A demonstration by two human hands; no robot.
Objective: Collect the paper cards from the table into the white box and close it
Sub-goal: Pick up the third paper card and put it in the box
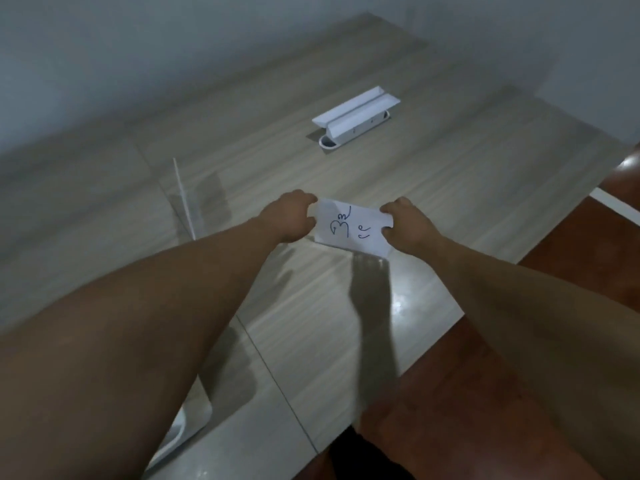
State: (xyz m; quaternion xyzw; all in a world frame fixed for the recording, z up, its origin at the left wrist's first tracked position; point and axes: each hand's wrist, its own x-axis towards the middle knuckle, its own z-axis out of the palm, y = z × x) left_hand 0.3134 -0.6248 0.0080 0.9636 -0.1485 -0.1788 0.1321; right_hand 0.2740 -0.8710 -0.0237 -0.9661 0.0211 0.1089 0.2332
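Both hands hold a small flat white box [349, 226] just above the wooden table [450, 161], near the middle of the view. Its top face carries handwritten dark blue marks, and it looks closed. My left hand [292, 216] pinches its left end with thumb and fingers. My right hand [407, 226] grips its right end the same way. I see no loose paper cards on the table. The box's underside is hidden.
A white flip-up cable cover [356, 114] stands open at the back of the table. A clear upright panel [185, 199] rises to the left of my left hand. The table's edge runs down the right, with reddish-brown floor [588, 244] beyond. A white rounded fitting [180, 433] sits under my left forearm.
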